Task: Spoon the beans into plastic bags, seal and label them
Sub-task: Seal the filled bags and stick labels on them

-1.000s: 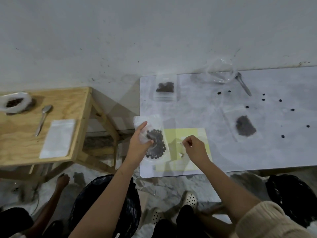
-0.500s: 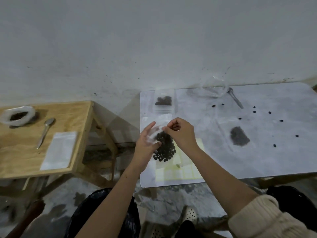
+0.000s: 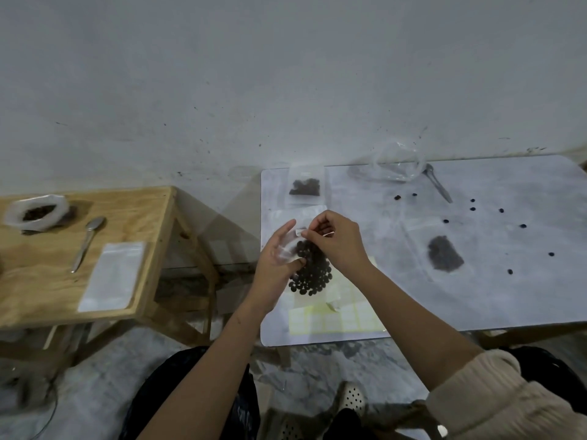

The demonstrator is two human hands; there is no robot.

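My left hand (image 3: 279,258) holds the bean bag (image 3: 313,276) by the table's (image 3: 476,300) left edge. My right hand (image 3: 336,242) pinches a label (image 3: 300,232) at its top.

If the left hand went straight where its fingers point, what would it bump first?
Probably the filled bag lying farther back on the table. The left hand, holding a bag of beans, seems raised, so it might pass over.

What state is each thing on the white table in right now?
Held bag: holds beans, gripped by left hand.
Label: pinched by right hand, at the bag's top.
Back bag: filled, lying flat.
Right bag: filled, lying flat.
Clear bag: open, looks empty.
Loose beans: scattered, unbagged.
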